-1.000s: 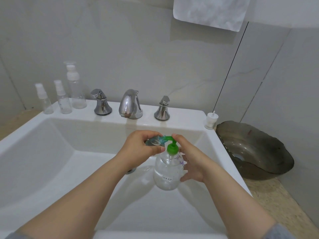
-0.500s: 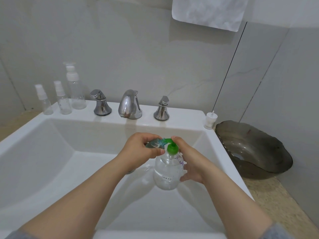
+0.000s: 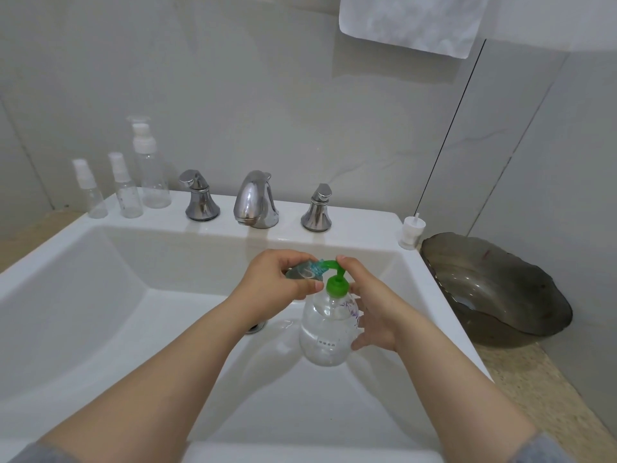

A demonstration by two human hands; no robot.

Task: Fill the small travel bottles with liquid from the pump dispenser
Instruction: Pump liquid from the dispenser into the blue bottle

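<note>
Green-topped pump dispenser [image 3: 329, 329] over sink [image 3: 100, 279]
Right hand [image 3: 374, 312] grips it, left hand [image 3: 277, 279] grips travel bottle [image 3: 297, 273]; misalignment risks spilling.

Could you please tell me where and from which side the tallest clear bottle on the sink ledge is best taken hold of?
I would grip the tall bottle round its straight clear body, below the white pump top, coming from the front, basin side. It stands upright, a smaller bottle crowds its left and the wall stands behind.

Grey marble wall [image 3: 233, 78] behind white sink [image 3: 364, 225]
</note>
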